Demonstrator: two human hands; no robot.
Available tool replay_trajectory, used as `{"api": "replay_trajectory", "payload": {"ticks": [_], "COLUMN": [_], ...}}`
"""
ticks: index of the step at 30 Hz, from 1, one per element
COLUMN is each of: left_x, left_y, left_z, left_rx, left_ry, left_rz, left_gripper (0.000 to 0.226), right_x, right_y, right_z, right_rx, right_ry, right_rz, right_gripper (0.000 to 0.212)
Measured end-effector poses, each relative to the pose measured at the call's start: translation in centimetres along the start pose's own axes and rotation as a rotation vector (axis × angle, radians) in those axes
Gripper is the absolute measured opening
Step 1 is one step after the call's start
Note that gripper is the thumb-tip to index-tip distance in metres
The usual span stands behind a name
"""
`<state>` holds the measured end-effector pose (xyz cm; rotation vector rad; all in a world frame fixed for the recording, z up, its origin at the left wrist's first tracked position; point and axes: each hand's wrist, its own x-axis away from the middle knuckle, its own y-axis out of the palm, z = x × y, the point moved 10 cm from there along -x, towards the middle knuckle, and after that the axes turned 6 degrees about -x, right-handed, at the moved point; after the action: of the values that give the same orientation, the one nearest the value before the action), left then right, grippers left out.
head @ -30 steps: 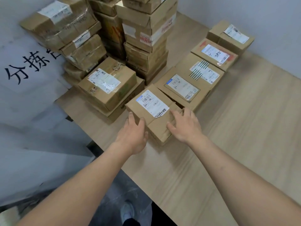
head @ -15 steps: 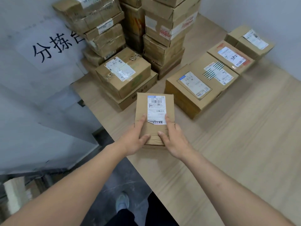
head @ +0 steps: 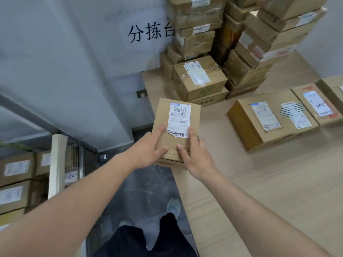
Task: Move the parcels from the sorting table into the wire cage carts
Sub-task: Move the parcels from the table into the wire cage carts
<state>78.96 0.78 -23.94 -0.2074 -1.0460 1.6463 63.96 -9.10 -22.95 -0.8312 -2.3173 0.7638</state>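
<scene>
Parcel [head: 176, 125] held in both hands at the near left edge of the tabletop [head: 259, 182].

Left hand [head: 148, 151] and right hand [head: 194, 156] each grip the parcel's near end, thumbs pressed on its top face beside the white label [head: 179, 119]. Beyond the parcel, stacked boxes [head: 200, 80] crowd the tabletop's far corner; to the parcel's right a row of labelled boxes [head: 269, 117] lies flat on the wood. Left of the parcel and lower down, a wire cage cart [head: 74, 164] stands on the floor holding boxes.
</scene>
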Motion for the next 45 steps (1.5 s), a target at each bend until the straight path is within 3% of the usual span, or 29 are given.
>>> {"api": "replay_trajectory", "payload": {"ticks": [15, 25, 37, 45], "left_x": [18.6, 29.7, 33.8, 33.7], "left_y": [-7.8, -10.0, -10.2, -7.4], "left_z": [-19.8, -32.3, -47.9, -57.0], "left_rx": [0.119, 0.267, 0.637, 0.852], "left_ry": [-0.261, -0.486, -0.846, -1.06], "left_rz": [0.208, 0.344, 0.546, 0.726], "left_gripper": [0.093, 0.094, 0.088, 0.065], "right_x": [6.1, 8.3, 2.6, -1.3], "right_y": [19.0, 33.1, 50.8, 62.3], "right_z": [-17.9, -27.4, -38.5, -43.0], "right_rx": [0.119, 0.235, 0.486, 0.664], "right_ry": [-0.236, -0.389, -0.672, -0.848], "right_rz": [-0.25, -0.503, -0.808, -0.92], "right_gripper": [0.072, 0.073, 0.066, 0.053]}}
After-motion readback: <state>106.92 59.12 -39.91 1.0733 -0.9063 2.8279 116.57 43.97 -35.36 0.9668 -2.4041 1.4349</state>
